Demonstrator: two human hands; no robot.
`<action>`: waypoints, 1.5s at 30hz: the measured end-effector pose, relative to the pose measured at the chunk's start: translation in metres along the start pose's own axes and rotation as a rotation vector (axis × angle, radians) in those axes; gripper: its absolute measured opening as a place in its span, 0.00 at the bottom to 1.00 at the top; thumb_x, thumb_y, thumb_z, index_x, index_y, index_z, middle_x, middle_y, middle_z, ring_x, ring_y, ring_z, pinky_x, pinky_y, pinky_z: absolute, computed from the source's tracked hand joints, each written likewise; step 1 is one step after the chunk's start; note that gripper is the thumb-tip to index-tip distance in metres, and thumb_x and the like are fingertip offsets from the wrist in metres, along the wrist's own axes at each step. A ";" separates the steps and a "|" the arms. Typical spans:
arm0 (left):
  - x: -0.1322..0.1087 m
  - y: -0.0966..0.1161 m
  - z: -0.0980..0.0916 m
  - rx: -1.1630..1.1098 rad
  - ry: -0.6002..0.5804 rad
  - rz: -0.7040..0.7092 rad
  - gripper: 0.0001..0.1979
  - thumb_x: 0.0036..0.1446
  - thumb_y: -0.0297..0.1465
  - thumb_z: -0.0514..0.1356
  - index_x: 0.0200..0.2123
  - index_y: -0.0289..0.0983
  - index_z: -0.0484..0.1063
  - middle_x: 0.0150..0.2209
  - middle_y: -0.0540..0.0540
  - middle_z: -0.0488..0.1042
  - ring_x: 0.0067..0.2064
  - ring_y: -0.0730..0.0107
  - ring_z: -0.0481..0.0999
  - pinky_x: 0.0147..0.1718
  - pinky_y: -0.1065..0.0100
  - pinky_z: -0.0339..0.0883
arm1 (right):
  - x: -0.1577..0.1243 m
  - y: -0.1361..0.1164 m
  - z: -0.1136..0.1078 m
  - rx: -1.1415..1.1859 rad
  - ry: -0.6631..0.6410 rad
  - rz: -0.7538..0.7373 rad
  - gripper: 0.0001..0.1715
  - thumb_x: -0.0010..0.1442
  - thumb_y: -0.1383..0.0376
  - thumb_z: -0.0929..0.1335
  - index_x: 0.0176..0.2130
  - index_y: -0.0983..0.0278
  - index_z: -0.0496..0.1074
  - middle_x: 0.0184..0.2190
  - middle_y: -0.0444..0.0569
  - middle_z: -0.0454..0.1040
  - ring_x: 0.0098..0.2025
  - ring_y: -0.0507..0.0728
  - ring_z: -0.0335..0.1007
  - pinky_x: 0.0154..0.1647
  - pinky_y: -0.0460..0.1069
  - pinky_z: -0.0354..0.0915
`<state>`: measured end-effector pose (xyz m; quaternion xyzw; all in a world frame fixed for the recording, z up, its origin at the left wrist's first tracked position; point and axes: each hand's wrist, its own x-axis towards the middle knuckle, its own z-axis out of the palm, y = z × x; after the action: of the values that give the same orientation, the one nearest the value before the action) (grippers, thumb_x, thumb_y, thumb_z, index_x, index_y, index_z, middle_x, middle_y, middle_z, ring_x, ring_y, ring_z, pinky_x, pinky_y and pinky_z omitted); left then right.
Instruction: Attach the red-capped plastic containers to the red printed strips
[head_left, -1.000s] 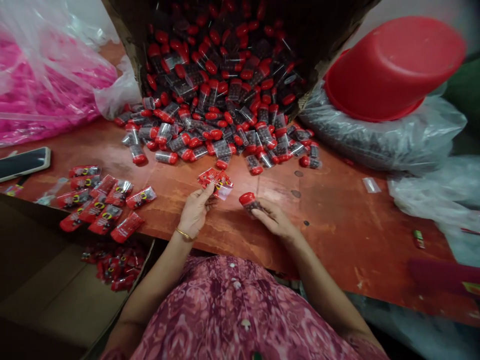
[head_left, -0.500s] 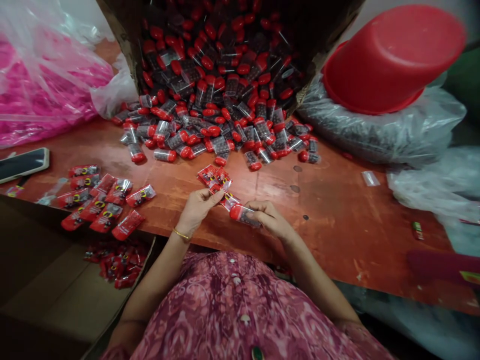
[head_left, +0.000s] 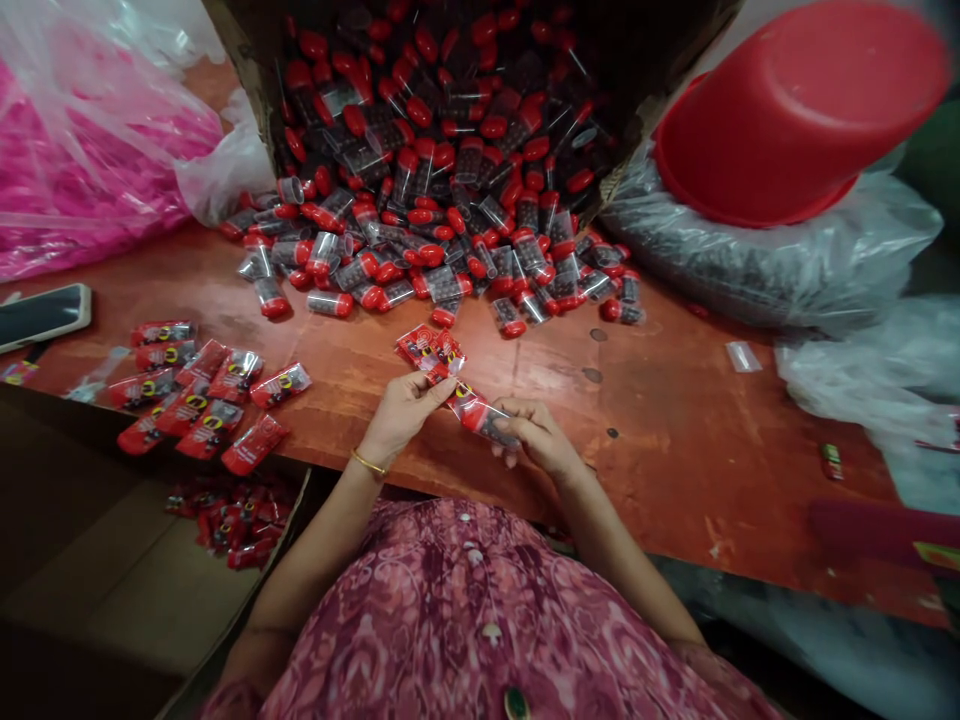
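Observation:
Between the fingertips of my left hand is a red printed plastic sleeve. My right hand grips a clear red-capped tube with dark contents, its capped end inside the sleeve and the clear end under my fingers. Just beyond my left hand, a few more flat red sleeves lie on the table. To the left is a group of red-wrapped tubes. Farther back, many bare red-capped tubes spill from a carton on its side.
A red bucket rests upside down on a filled clear bag at right. At left are a bag of pink pieces and a phone. Below the table edge, an open box holds more wrapped tubes.
The red-capped end of the tube has gone into the sleeve. My right hand has shifted slightly toward my left hand, which still pinches the sleeve. The view has tilted a little.

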<state>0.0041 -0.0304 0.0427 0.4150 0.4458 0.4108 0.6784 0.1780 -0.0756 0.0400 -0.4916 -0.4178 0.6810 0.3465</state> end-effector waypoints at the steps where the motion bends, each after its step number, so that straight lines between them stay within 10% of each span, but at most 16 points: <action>1: 0.000 -0.001 0.001 -0.022 0.004 -0.003 0.15 0.40 0.41 0.68 0.25 0.34 0.76 0.25 0.49 0.76 0.28 0.74 0.71 0.33 0.71 0.66 | 0.000 0.000 0.000 0.011 0.004 0.008 0.11 0.43 0.58 0.67 0.24 0.65 0.69 0.12 0.40 0.68 0.11 0.48 0.58 0.10 0.42 0.53; 21: -0.010 -0.023 0.029 -0.359 0.330 0.017 0.18 0.31 0.29 0.71 0.30 0.34 0.75 0.30 0.49 0.79 0.31 0.75 0.75 0.37 0.70 0.68 | 0.010 0.022 0.030 0.052 0.391 -0.269 0.17 0.52 0.51 0.67 0.30 0.63 0.68 0.15 0.36 0.64 0.12 0.44 0.51 0.12 0.42 0.48; 28: -0.008 -0.015 0.024 -0.399 0.211 -0.102 0.16 0.29 0.33 0.72 0.25 0.33 0.75 0.25 0.49 0.77 0.27 0.76 0.73 0.34 0.71 0.67 | 0.010 0.016 0.027 -0.019 0.286 -0.210 0.20 0.53 0.48 0.66 0.31 0.63 0.67 0.15 0.36 0.64 0.11 0.45 0.50 0.11 0.43 0.47; 34: -0.012 -0.019 0.033 -0.438 0.171 -0.076 0.17 0.30 0.35 0.73 0.25 0.34 0.75 0.26 0.49 0.77 0.25 0.78 0.72 0.30 0.73 0.66 | 0.014 0.030 0.043 -0.030 0.483 -0.409 0.19 0.58 0.50 0.64 0.35 0.63 0.66 0.18 0.38 0.63 0.16 0.47 0.55 0.16 0.44 0.53; 45: -0.005 -0.016 0.029 -0.473 0.187 -0.122 0.17 0.30 0.36 0.72 0.26 0.34 0.78 0.27 0.46 0.79 0.31 0.70 0.76 0.36 0.69 0.67 | 0.022 0.030 0.044 0.088 0.159 -0.295 0.21 0.57 0.46 0.63 0.33 0.61 0.63 0.17 0.34 0.56 0.15 0.45 0.49 0.14 0.42 0.52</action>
<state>0.0328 -0.0457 0.0364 0.1772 0.4225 0.4985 0.7359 0.1283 -0.0786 0.0116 -0.4615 -0.4267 0.5992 0.4958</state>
